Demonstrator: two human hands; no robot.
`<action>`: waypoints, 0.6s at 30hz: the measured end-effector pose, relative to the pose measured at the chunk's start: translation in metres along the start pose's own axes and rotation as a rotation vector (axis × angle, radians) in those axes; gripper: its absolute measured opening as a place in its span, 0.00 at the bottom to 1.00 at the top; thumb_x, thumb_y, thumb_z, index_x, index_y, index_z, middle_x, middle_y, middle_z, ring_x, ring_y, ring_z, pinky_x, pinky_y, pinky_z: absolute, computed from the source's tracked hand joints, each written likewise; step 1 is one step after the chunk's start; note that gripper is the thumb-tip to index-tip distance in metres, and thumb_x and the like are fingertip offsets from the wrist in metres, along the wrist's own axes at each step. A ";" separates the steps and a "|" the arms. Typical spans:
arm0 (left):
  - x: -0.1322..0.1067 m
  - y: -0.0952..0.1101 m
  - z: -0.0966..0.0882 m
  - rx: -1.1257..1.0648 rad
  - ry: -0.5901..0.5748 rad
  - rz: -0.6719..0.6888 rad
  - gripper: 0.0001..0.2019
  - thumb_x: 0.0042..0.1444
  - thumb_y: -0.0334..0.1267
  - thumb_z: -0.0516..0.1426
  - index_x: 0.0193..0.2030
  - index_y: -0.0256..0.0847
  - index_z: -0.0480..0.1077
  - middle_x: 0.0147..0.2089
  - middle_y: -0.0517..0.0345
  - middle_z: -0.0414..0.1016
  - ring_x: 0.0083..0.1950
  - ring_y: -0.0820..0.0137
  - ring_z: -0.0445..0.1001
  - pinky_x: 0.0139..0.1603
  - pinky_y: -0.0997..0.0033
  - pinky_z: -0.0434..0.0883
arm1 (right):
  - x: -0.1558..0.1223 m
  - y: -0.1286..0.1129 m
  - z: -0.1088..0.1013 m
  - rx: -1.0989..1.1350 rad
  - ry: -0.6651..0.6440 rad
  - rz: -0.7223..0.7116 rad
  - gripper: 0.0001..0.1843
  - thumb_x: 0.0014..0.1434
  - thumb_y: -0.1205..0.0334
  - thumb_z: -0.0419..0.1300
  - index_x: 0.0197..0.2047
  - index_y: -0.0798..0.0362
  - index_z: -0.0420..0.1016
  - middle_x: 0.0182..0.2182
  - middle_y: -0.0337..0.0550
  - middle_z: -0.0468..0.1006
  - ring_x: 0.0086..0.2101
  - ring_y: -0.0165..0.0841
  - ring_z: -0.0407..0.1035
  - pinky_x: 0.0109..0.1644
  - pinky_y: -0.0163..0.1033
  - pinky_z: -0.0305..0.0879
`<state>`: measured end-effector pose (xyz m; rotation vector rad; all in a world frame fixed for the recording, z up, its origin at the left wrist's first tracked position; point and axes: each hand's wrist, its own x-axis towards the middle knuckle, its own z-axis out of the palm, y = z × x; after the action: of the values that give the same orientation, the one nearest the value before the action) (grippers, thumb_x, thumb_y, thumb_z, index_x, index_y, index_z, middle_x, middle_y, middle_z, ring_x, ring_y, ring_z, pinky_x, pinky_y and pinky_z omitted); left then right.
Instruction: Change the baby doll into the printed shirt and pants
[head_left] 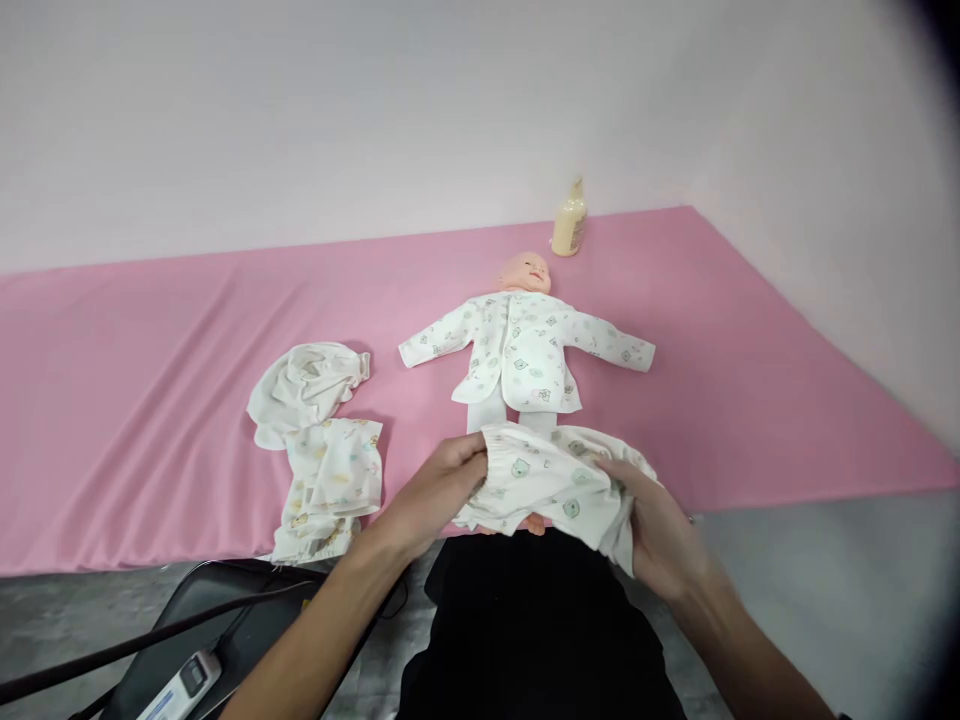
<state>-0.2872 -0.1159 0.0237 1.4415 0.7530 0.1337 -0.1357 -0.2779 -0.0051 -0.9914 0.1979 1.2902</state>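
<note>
A pair of white baby pants [551, 475] with a green animal print is stretched between my hands, above the legs of a baby doll [527, 272]. My left hand [450, 485] is closed on the gathered elastic edge. On the other side, my right hand [660, 525] grips the bunched cloth, its thumb lying on top. The doll lies on its back, head toward the wall, in a printed white jacket [525, 350] with both sleeves spread out. White cloth shows on its upper legs below the jacket hem. The pants hide most of the lower legs; a bit of foot shows beneath.
A pink sheet [750, 400] covers the table, whose front edge is close to my body. Crumpled white baby clothes [330, 470] lie at left. A pump bottle [570, 222] stands behind the doll's head. Below left are a black chair [247, 640] and a white device [184, 685].
</note>
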 end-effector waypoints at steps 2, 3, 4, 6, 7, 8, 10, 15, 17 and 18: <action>-0.013 -0.002 0.004 0.041 0.150 0.071 0.15 0.64 0.43 0.53 0.50 0.39 0.75 0.38 0.56 0.78 0.35 0.73 0.73 0.35 0.75 0.70 | -0.002 0.009 0.001 0.044 -0.053 0.061 0.20 0.58 0.59 0.66 0.54 0.52 0.78 0.44 0.47 0.83 0.45 0.41 0.78 0.48 0.44 0.76; -0.017 -0.002 0.007 0.109 0.226 0.132 0.14 0.65 0.43 0.52 0.50 0.40 0.74 0.39 0.57 0.77 0.37 0.73 0.73 0.37 0.74 0.70 | -0.002 0.013 0.002 0.066 -0.089 0.075 0.21 0.58 0.59 0.67 0.55 0.52 0.77 0.43 0.47 0.83 0.46 0.41 0.77 0.50 0.45 0.75; -0.020 -0.002 0.011 0.205 0.271 0.208 0.13 0.66 0.43 0.52 0.50 0.42 0.74 0.41 0.57 0.76 0.40 0.73 0.72 0.39 0.74 0.70 | -0.001 0.017 0.004 0.086 -0.130 0.081 0.21 0.58 0.59 0.67 0.55 0.52 0.77 0.43 0.47 0.83 0.46 0.40 0.77 0.51 0.45 0.74; -0.021 -0.001 0.019 0.416 0.245 0.375 0.11 0.66 0.41 0.53 0.48 0.43 0.74 0.45 0.57 0.74 0.45 0.72 0.71 0.45 0.73 0.70 | 0.004 0.025 0.009 0.116 -0.215 0.088 0.20 0.58 0.59 0.68 0.53 0.52 0.78 0.43 0.46 0.83 0.47 0.39 0.77 0.53 0.45 0.73; -0.021 -0.001 0.023 0.506 0.197 0.451 0.10 0.67 0.39 0.52 0.47 0.44 0.74 0.46 0.57 0.73 0.47 0.72 0.70 0.47 0.72 0.70 | 0.007 0.029 0.011 0.124 -0.254 0.088 0.19 0.58 0.58 0.68 0.52 0.53 0.78 0.42 0.46 0.83 0.46 0.39 0.77 0.54 0.44 0.72; -0.020 -0.001 0.027 0.575 0.147 0.512 0.09 0.67 0.37 0.52 0.47 0.44 0.73 0.47 0.57 0.72 0.48 0.72 0.69 0.48 0.72 0.69 | 0.010 0.032 0.014 0.131 -0.286 0.086 0.19 0.58 0.58 0.68 0.52 0.53 0.79 0.42 0.45 0.83 0.46 0.38 0.77 0.54 0.44 0.71; -0.019 -0.002 0.033 0.656 0.094 0.572 0.09 0.68 0.35 0.50 0.47 0.44 0.72 0.47 0.57 0.71 0.50 0.73 0.68 0.50 0.71 0.69 | 0.015 0.037 0.020 0.140 -0.321 0.070 0.18 0.58 0.58 0.69 0.51 0.54 0.79 0.42 0.44 0.83 0.46 0.37 0.77 0.54 0.43 0.71; -0.029 -0.008 0.033 0.683 0.119 0.508 0.10 0.68 0.36 0.50 0.52 0.47 0.68 0.52 0.57 0.67 0.51 0.74 0.70 0.52 0.71 0.71 | 0.017 0.041 0.032 0.116 -0.297 -0.024 0.18 0.57 0.57 0.69 0.50 0.54 0.80 0.43 0.45 0.81 0.44 0.36 0.76 0.52 0.40 0.70; -0.032 -0.010 0.025 0.671 0.147 0.439 0.11 0.68 0.39 0.51 0.55 0.50 0.68 0.53 0.58 0.66 0.50 0.74 0.71 0.49 0.72 0.72 | 0.016 0.040 0.034 0.107 -0.277 -0.083 0.16 0.58 0.55 0.68 0.47 0.54 0.81 0.41 0.45 0.81 0.42 0.36 0.75 0.49 0.40 0.71; -0.031 -0.010 0.020 0.666 0.168 0.398 0.12 0.68 0.40 0.51 0.55 0.51 0.68 0.53 0.58 0.66 0.50 0.74 0.72 0.48 0.72 0.73 | 0.015 0.040 0.035 0.105 -0.271 -0.108 0.14 0.58 0.55 0.68 0.45 0.53 0.81 0.39 0.45 0.81 0.41 0.36 0.75 0.47 0.40 0.72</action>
<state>-0.3035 -0.1500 0.0255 2.2321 0.6639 0.3354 -0.1783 -0.2448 -0.0140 -0.7196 0.0027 1.2873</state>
